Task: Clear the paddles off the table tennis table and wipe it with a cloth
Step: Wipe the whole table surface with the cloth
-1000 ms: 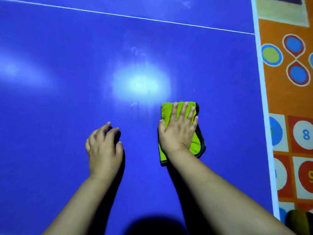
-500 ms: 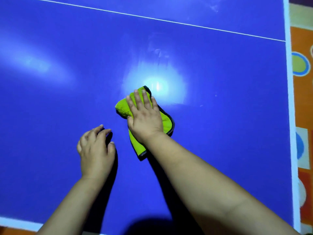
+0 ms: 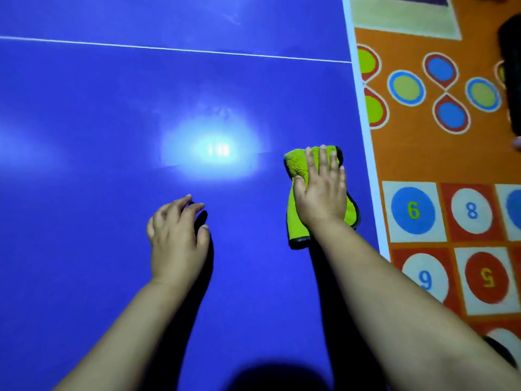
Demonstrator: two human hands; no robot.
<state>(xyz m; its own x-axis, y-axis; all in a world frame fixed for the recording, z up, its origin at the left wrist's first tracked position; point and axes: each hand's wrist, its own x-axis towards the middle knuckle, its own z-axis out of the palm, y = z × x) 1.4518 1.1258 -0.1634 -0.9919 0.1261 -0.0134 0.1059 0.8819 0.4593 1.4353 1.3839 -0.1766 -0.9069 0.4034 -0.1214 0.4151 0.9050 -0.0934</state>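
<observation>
The right hand (image 3: pixel 320 193) presses flat on the cloth (image 3: pixel 295 221) near the tabletop's (image 3: pixel 112 108) right edge, the left hand (image 3: pixel 176 235) loosely curled and empty; overshooting could drop the cloth.

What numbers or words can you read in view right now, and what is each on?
"6": blue circle on the floor mat.
"8": upper white circle beside it.
"9": lower white circle.
"5", apparently upside down: red circle.
Table and cloth: no text.
</observation>
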